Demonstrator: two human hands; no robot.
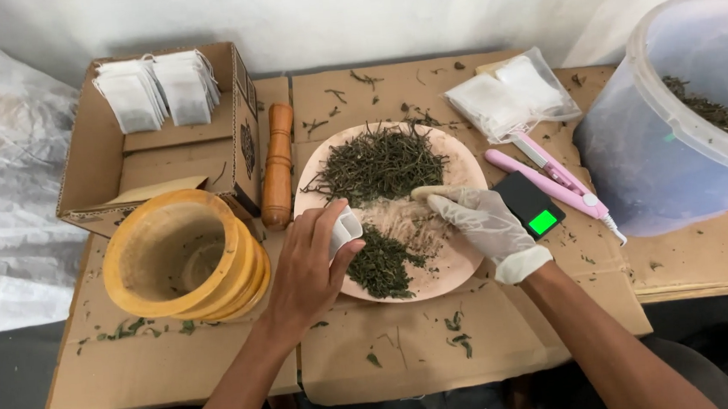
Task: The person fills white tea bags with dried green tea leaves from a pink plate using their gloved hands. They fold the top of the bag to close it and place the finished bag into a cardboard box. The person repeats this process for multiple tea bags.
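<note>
A round pinkish plate (464, 168) sits on cardboard and bears a heap of dried green herb stalks (378, 165) at its far side and a smaller pile of crushed leaves (381, 267) at its near side. My bare left hand (309, 272) pinches a small white filter bag (346, 230) just above the crushed pile. My right hand (485, 226), in a thin white glove, grips a pale wooden spoon handle (433, 193) over the plate's middle.
A wooden mortar (175, 256) and pestle (277, 163) lie to the left. A cardboard box (164, 150) holds white bags. Right of the plate are a small black scale (531, 206), a pink sealer tool (550, 183), a plastic packet of bags (510, 92) and a translucent bucket (682, 114).
</note>
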